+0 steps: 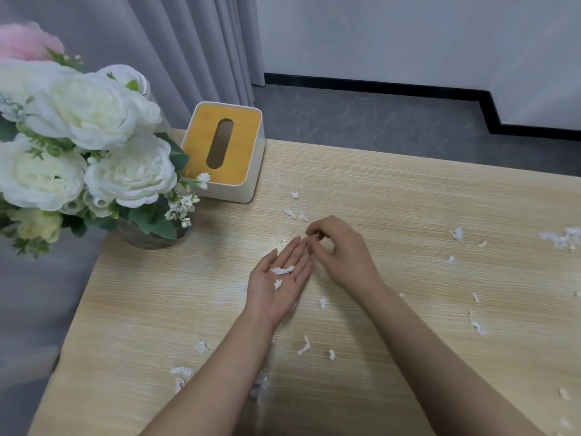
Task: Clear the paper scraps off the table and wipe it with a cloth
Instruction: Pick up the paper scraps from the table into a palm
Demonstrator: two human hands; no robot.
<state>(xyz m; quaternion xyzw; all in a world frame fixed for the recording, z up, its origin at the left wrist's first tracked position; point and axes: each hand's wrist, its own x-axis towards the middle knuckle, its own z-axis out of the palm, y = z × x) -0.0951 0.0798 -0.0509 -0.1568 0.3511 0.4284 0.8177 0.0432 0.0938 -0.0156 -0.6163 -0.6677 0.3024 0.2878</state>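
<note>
My left hand [278, 283] lies palm up over the middle of the light wooden table [393, 196], fingers straight, with two small white paper scraps [282, 270] resting on the palm. My right hand [338, 247] hovers just right of the left fingertips, its thumb and forefinger pinching a tiny white scrap [315, 236]. Several more white scraps lie loose on the table: near the tissue box [290, 213], below my wrists [304, 345], and at the right side [457, 234]. No cloth is in view.
A white tissue box with a yellow wooden lid [224, 152] stands at the table's far left. A glass vase of white flowers [94, 146] fills the left corner. Grey curtains hang behind, and dark floor lies beyond the far edge.
</note>
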